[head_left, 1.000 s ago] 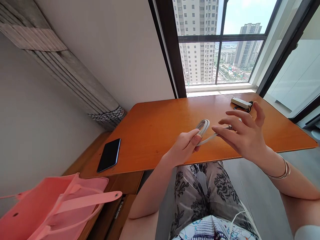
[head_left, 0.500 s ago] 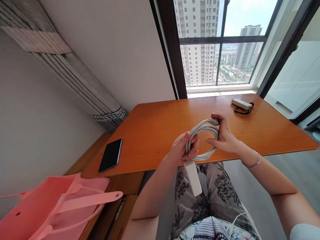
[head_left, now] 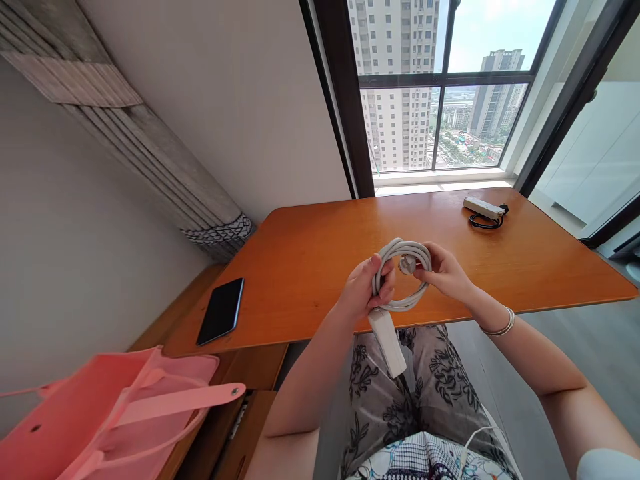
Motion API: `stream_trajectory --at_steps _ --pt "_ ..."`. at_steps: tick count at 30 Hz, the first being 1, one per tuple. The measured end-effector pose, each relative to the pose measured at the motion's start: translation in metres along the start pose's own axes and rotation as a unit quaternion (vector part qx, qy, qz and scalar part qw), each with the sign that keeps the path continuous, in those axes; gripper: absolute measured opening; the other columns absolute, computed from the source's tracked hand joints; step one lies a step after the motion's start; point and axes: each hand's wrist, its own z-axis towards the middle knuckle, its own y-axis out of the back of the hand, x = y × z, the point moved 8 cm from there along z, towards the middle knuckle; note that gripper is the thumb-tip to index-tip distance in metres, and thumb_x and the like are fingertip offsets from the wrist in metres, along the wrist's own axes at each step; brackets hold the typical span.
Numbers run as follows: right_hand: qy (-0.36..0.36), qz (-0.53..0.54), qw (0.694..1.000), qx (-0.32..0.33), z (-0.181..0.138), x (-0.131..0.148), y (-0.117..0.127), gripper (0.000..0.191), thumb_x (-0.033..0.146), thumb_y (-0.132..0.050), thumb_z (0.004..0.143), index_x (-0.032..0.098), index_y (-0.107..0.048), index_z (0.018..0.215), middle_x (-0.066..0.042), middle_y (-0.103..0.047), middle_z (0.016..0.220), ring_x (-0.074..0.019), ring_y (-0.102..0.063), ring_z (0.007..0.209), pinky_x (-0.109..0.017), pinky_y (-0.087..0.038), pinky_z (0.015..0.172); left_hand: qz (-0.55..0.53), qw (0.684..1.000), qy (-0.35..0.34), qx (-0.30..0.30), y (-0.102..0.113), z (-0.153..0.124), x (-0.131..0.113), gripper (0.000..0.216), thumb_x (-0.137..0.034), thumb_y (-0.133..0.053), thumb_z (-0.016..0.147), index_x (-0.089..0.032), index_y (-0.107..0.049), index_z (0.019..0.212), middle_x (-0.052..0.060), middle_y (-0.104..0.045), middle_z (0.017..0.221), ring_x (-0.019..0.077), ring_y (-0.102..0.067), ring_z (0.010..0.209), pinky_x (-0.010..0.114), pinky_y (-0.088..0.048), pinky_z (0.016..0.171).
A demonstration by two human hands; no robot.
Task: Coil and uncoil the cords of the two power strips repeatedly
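Observation:
A pale grey power cord point(head_left: 407, 305) is wound into a round coil above the near edge of the table. My left hand point(head_left: 367, 287) is closed around the coil's left side. From below that hand hangs a white power strip point(head_left: 388, 343), tilted over my lap. My right hand point(head_left: 447, 270) grips the coil's right side, thumb and fingers pinched on the cord. The cord's plug point(head_left: 407, 264) shows inside the loop, beside my right fingertips. Parts of the coil are hidden by my fingers.
On the brown table point(head_left: 310, 267) a black phone point(head_left: 221, 311) lies at the left. Another white power strip point(head_left: 483, 207) with a coiled black cord point(head_left: 485, 222) lies at the far right. A pink bag point(head_left: 125, 413) stands at lower left. A window point(head_left: 440, 80) is behind the table.
My right hand has moved slightly down, bringing the plug from the coil's upper right into the loop. The fingers have closed on the coil. My left hand keeps its hold.

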Motion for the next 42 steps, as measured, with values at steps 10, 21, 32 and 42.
stream_trajectory --at_steps 10,21,32,42 --pt "-0.15 0.294 0.944 0.02 -0.006 -0.024 -0.011 0.041 0.022 -0.065 0.061 0.02 -0.066 0.101 -0.002 -0.066 0.082 -0.0149 -0.055 0.063 -0.033 -0.054 0.063 -0.009 1.0 0.005 0.005 0.009 0.011 0.002 0.059 -0.069 -0.071 0.073 -0.018 -0.042 0.066 -0.008 -0.043 0.041 0.0016 -0.021 0.026 0.017 -0.018 0.031" --pt "0.055 -0.021 0.998 0.026 -0.012 -0.003 0.002 0.111 0.041 -0.089 0.062 0.027 -0.026 0.152 -0.004 -0.06 0.106 -0.0172 -0.06 0.085 -0.033 -0.054 0.077 -0.01 1.0 0.007 -0.01 0.011 0.009 0.01 0.057 -0.069 -0.068 0.076 -0.017 -0.045 0.069 -0.008 -0.043 0.044 0.0012 -0.023 0.028 0.016 -0.02 0.034" --pt "0.233 -0.365 0.9 -0.044 -0.022 0.019 0.008 0.071 0.014 -0.061 0.074 0.022 -0.048 0.143 -0.012 -0.064 0.132 -0.0277 -0.063 0.119 -0.046 -0.052 0.1 -0.003 0.995 0.034 -0.09 0.016 0.011 0.02 0.053 -0.064 -0.07 0.078 -0.017 -0.046 0.071 -0.008 -0.045 0.045 0.0018 -0.029 0.03 0.016 -0.023 0.036" --pt "0.156 -0.226 0.962 -0.003 -0.015 0.004 0.016 0.051 0.026 -0.06 0.09 0.027 -0.056 0.141 -0.009 -0.055 0.147 -0.0248 -0.052 0.136 -0.044 -0.045 0.114 -0.055 0.997 0.042 -0.019 0.006 0.011 0.022 0.054 -0.064 -0.071 0.076 -0.018 -0.044 0.073 -0.012 -0.034 0.042 0.0021 -0.023 0.031 0.016 -0.023 0.036"
